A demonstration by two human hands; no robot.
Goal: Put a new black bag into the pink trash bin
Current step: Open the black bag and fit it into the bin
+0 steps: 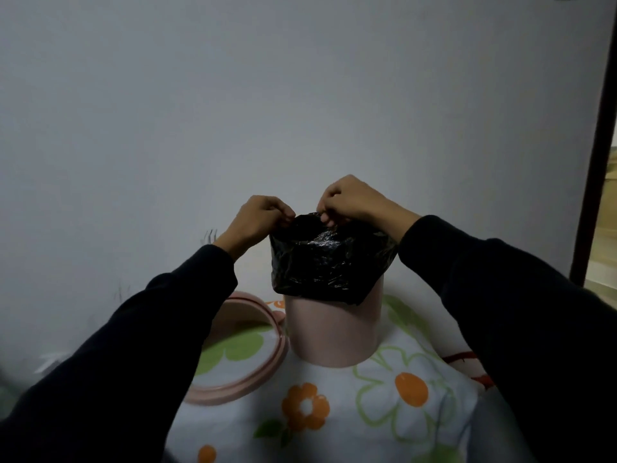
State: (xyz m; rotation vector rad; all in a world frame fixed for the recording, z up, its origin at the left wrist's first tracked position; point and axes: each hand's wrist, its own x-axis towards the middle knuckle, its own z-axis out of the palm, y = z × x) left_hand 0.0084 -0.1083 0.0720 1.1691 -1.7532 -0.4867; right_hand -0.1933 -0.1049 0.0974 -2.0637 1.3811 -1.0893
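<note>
The pink trash bin [334, 329] stands upright on a flowered cloth. A shiny black bag [330, 262] covers its top and hangs over the upper part of its wall. My left hand [257, 218] pinches the bag's far edge at the left. My right hand [354, 200] pinches the same edge a little to the right, lifting it above the bin. Both arms wear dark sleeves. The bin's rim and inside are hidden by the bag.
A pink ring-shaped lid [253, 359] lies on the flowered cloth [334, 412] left of the bin, partly under my left sleeve. A plain grey wall [233, 111] stands close behind. A dark door frame [597, 162] rises at the right edge.
</note>
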